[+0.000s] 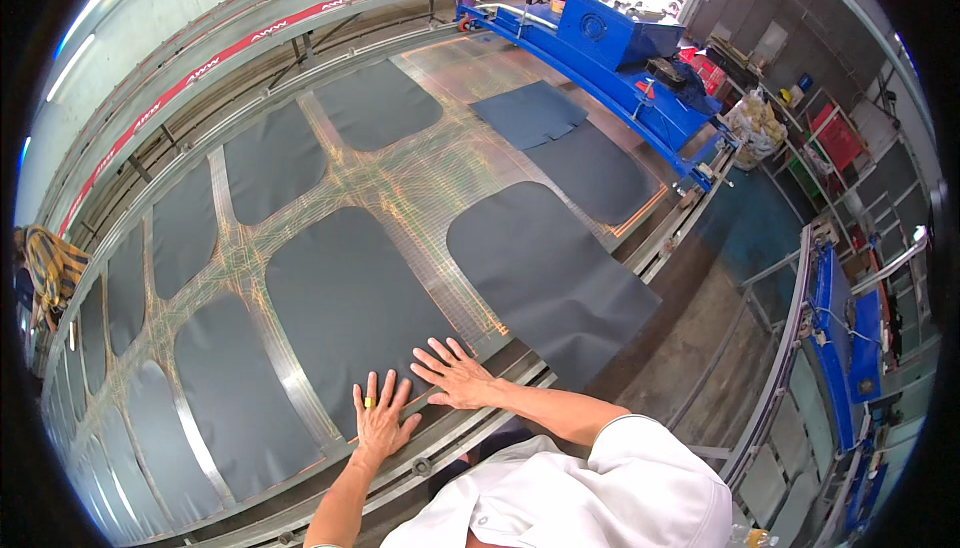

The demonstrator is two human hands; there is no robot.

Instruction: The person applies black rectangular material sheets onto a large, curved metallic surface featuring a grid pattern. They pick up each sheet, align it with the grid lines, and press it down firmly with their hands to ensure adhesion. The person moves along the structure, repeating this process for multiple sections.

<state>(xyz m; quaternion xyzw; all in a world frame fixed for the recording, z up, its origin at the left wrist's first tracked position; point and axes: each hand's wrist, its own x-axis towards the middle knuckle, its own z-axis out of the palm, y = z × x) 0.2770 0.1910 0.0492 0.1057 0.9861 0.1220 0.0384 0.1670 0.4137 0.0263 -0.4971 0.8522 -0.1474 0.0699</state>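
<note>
Both hands lie at the near edge of a dark grey sheet piece (350, 293) with rounded far corners, flat on a long table (385, 183). My left hand (382, 418) presses there with fingers spread, a yellow band on one finger. Just to its right, my right hand (455, 376) rests palm down, fingers apart. Neither hand grips anything. To the right, another dark grey sheet (535, 258) lies with its near end wrinkled and overhanging the table's edge. The bare tabletop between pieces is covered in orange and green lines.
More dark sheets (245, 388) lie in rows along the table. A blue wheeled carriage (620, 43) spans its far right end. A metal rail (455, 443) runs along the near side. At far left is a person in a striped garment (52, 266). Shelving (835, 138) stands at right.
</note>
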